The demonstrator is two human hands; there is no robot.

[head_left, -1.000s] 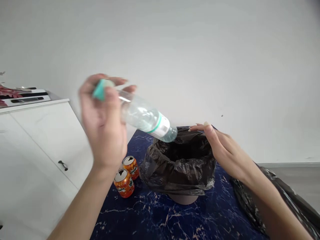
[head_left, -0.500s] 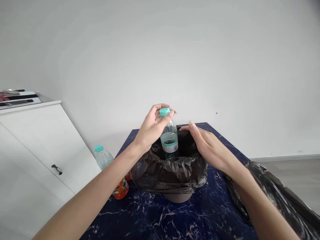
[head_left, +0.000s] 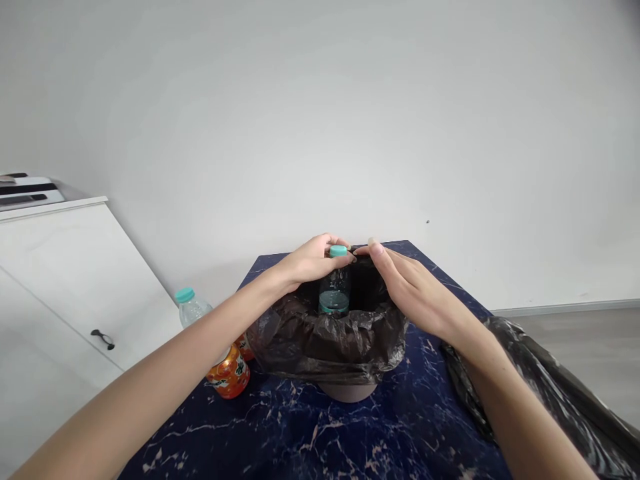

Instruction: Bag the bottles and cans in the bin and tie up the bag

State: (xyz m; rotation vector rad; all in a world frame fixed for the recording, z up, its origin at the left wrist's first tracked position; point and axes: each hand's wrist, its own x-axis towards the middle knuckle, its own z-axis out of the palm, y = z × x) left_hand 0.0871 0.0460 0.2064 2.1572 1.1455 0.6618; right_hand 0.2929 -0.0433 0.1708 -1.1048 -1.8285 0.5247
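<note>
My left hand (head_left: 314, 259) grips a clear plastic water bottle (head_left: 335, 290) by its neck, just under the turquoise cap. Upright and partly filled, the bottle stands inside the mouth of a bin (head_left: 349, 393) lined with a black trash bag (head_left: 325, 350); its lower part is hidden by the bag's front edge. At the right side of the bin my right hand (head_left: 413, 287) lies against the bag's rim, fingers stretched out and thumb raised. Its fingertips come close to the left hand's.
Left of the bin, partly behind my left forearm, are a turquoise-capped bottle (head_left: 193, 308) and an orange-labelled container (head_left: 230, 375). Another black plastic bag (head_left: 545, 387) lies at the right edge of the blue marbled table (head_left: 280, 433). A white cabinet (head_left: 65, 287) stands at left.
My left hand has lowered the bottle deeper into the lined bin, so its label is now mostly hidden. My right hand stays at the bag's rim. The view has shifted slightly.
</note>
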